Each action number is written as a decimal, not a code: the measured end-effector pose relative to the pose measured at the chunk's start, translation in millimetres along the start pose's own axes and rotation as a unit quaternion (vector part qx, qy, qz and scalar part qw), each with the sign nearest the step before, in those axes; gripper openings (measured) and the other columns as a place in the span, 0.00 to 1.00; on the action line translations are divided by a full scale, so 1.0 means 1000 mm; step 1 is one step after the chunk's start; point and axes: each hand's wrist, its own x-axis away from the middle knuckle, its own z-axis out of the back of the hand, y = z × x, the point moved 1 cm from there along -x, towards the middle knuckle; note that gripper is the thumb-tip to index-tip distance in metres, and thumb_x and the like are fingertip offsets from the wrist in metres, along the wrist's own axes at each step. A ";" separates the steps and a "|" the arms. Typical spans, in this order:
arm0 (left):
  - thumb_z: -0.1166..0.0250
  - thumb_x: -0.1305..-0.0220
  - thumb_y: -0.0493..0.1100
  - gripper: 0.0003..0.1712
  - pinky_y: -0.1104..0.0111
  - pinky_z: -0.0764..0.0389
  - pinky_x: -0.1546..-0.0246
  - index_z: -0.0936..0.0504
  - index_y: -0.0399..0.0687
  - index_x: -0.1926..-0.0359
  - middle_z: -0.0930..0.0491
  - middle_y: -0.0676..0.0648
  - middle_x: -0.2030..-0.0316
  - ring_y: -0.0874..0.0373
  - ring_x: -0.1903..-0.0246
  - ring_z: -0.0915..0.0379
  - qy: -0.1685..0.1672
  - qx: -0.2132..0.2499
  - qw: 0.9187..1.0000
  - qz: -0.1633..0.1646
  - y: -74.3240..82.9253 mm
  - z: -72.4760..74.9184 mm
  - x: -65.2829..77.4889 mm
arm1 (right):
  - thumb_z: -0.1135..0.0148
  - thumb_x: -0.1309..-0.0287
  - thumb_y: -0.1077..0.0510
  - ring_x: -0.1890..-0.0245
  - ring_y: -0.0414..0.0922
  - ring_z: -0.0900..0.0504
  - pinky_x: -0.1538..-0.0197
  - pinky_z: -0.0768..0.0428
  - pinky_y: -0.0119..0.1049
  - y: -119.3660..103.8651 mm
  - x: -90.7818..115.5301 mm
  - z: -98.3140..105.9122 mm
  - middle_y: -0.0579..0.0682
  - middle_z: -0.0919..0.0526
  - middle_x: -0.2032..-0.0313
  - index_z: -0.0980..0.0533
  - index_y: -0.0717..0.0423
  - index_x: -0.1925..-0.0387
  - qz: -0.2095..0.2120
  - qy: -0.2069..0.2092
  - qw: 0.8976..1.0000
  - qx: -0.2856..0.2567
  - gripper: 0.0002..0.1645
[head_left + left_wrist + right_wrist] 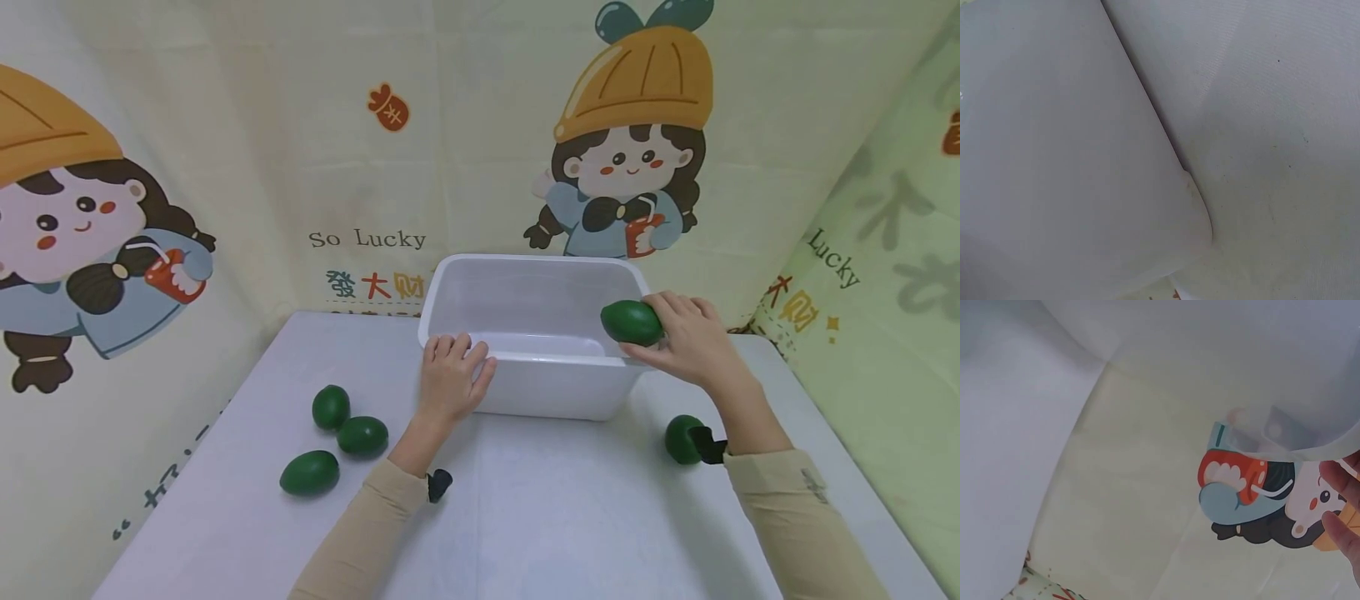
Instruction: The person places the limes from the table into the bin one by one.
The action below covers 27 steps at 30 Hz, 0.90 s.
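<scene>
My right hand holds a dark green lime between thumb and fingers, above the right front rim of a white plastic bin. In the right wrist view, fingertips show at the right edge beside the translucent bin wall; the lime is out of sight there. My left hand grips the bin's front left rim, fingertips bent over it and thumb outside. The left wrist view shows the bin's outer wall but no fingers. No limes show on the visible part of the bin's floor.
Left of the bin, three limes lie on the white table: a rear one, a middle one and a front one. Another lime sits below my right wrist, partly hidden by a black strap end. Printed cloth hangs behind.
</scene>
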 end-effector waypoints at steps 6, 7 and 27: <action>0.63 0.34 0.55 0.24 0.58 0.38 0.57 0.23 0.51 0.68 0.30 0.49 0.71 0.52 0.67 0.37 -0.006 -0.001 1.000 0.001 0.000 0.000 0.000 | 0.38 0.55 0.36 0.46 0.58 0.37 0.40 0.49 0.58 -0.003 -0.005 -0.002 0.61 0.32 0.47 0.36 0.60 0.46 -0.013 -0.013 1.000 -0.007 0.43; 0.64 0.34 0.55 0.24 0.58 0.38 0.57 0.23 0.51 0.67 0.30 0.49 0.71 0.52 0.67 0.37 -0.007 -0.002 1.000 0.001 0.000 0.000 0.000 | 0.39 0.55 0.36 0.45 0.58 0.37 0.40 0.49 0.58 -0.003 -0.006 -0.002 0.61 0.32 0.47 0.36 0.61 0.45 -0.014 -0.015 1.000 -0.009 0.43; 0.64 0.34 0.56 0.25 0.58 0.38 0.58 0.23 0.51 0.67 0.29 0.49 0.71 0.52 0.67 0.37 -0.009 -0.007 1.000 0.005 0.001 0.001 0.000 | 0.45 0.51 0.31 0.43 0.60 0.40 0.40 0.51 0.59 -0.006 -0.018 -0.010 0.63 0.35 0.44 0.40 0.60 0.41 -0.021 -0.068 0.997 -0.022 0.47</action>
